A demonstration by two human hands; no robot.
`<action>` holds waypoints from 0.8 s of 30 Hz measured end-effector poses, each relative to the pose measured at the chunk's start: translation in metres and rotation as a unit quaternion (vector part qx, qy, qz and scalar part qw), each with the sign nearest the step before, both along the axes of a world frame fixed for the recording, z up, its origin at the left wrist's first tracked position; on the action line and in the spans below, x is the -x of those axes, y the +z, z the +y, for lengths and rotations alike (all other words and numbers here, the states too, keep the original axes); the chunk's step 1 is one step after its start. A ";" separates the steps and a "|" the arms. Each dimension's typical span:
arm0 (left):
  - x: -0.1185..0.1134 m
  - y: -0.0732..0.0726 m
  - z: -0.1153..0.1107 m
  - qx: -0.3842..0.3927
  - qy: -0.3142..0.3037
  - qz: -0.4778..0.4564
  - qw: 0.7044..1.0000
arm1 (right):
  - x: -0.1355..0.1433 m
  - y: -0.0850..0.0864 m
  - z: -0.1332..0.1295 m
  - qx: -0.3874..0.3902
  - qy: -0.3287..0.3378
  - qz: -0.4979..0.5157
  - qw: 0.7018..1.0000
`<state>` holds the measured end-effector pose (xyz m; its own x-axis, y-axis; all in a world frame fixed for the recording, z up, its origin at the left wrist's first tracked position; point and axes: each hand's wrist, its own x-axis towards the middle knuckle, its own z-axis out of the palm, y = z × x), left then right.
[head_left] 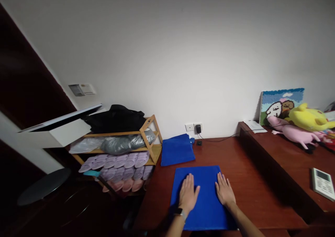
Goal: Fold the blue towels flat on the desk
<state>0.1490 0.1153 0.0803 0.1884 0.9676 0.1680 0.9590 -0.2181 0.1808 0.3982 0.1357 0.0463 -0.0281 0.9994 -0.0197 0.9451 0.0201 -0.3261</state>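
Observation:
A blue cloth (205, 202) lies spread flat on the reddish-brown table (251, 188), its near edge close to the table's front. My left hand (188, 193) rests palm down on the cloth's left part, fingers stretched out, a watch on the wrist. Near the right edge of the same cloth, my right hand (225, 190) also lies flat with its fingers extended. Nothing is held in either hand. Behind them, by the wall, sits another blue cloth (178, 150), which looks folded or stacked.
A wooden rack (151, 136) with rows of slippers (120, 160) and a black bag (116, 118) stands left. A plug (198, 128) with a cable is in the wall socket. On the raised right surface are plush toys (293, 132), a picture (282, 102) and a calculator-like device (323, 183).

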 end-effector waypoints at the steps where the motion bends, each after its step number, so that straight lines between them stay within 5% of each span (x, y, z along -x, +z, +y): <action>1: -0.024 -0.001 0.001 0.009 -0.037 -0.007 0.999 | -0.001 0.000 0.000 0.000 0.002 -0.003 1.000; 5: -0.097 -0.017 0.003 0.029 -0.140 -0.039 0.989 | -0.003 -0.003 -0.002 0.005 0.029 -0.032 0.999; 8: -0.098 -0.027 0.005 0.028 -0.149 -0.045 0.987 | -0.003 -0.003 -0.002 0.009 0.032 -0.044 0.998; 18: 0.078 -0.022 0.016 0.044 0.080 -0.001 0.996 | 0.002 0.003 -0.001 0.016 -0.005 -0.032 0.999; 24: 0.097 -0.033 0.011 0.015 0.088 -0.014 0.996 | 0.002 0.012 0.004 0.036 -0.018 -0.038 0.998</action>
<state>0.0520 0.1263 0.0478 0.0118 0.9900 0.1405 0.9764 -0.0417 0.2119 0.3959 0.1393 0.0587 0.0116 0.9956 -0.0926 0.9669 -0.0348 -0.2529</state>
